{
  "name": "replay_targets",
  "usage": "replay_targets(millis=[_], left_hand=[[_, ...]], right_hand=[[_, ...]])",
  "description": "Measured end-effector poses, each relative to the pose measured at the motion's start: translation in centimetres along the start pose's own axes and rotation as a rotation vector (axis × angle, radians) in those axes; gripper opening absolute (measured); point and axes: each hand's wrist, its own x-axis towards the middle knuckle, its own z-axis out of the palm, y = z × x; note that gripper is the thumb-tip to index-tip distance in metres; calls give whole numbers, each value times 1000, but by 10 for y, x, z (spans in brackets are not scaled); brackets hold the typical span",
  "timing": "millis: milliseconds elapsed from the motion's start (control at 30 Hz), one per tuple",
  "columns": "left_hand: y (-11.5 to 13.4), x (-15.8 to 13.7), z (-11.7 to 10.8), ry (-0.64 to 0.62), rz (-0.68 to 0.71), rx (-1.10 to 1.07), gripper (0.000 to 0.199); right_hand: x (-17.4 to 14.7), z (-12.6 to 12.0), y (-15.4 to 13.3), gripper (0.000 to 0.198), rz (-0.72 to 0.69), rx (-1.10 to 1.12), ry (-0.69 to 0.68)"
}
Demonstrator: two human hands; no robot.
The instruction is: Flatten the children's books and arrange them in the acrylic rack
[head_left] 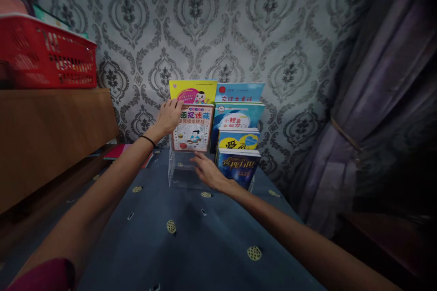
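My left hand (170, 116) is closed on the upper left corner of a brown-edged picture book (194, 134), whose cover shows a seated cartoon figure. That book stands in a clear acrylic stepped stand (186, 177), in front of a taller yellow book (193, 85). Below it, my right hand (209, 170) has its fingers stretched toward the book's bottom edge; whether they touch it I cannot tell. To the right, a light blue book (241, 92), a teal book (241, 118), a yellow and blue book (237, 138) and a dark blue book (239, 168) stand in tiers.
A dark blue patterned cloth (205, 245) lies under the stand. On the left, a red plastic basket (51, 54) sits on a wooden cabinet (58, 141), with pink-covered books (118, 151) lying beside it. Patterned wallpaper (221, 22) is behind, and a purple curtain (368, 113) hangs right.
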Motion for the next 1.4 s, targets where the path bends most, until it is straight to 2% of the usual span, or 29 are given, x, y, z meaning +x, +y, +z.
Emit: replay_targets(millis=[367, 833, 1200, 1333, 1400], left_hand=[[2, -17, -7, 30, 17, -14, 35], [3, -24, -12, 35, 18, 4, 35], [-3, -29, -13, 70, -15, -77, 43], [-24, -55, -1, 102, -110, -120, 44], [-37, -86, 15, 26, -209, -128, 42]], right_hand=[[-31, 28, 11, 39, 30, 22, -39], [-68, 40, -1, 33, 62, 50, -125], [-96, 76, 2, 35, 114, 174, -146], [-106, 95, -6, 37, 160, 252, -142], [-110, 106, -14, 36, 181, 304, -125]])
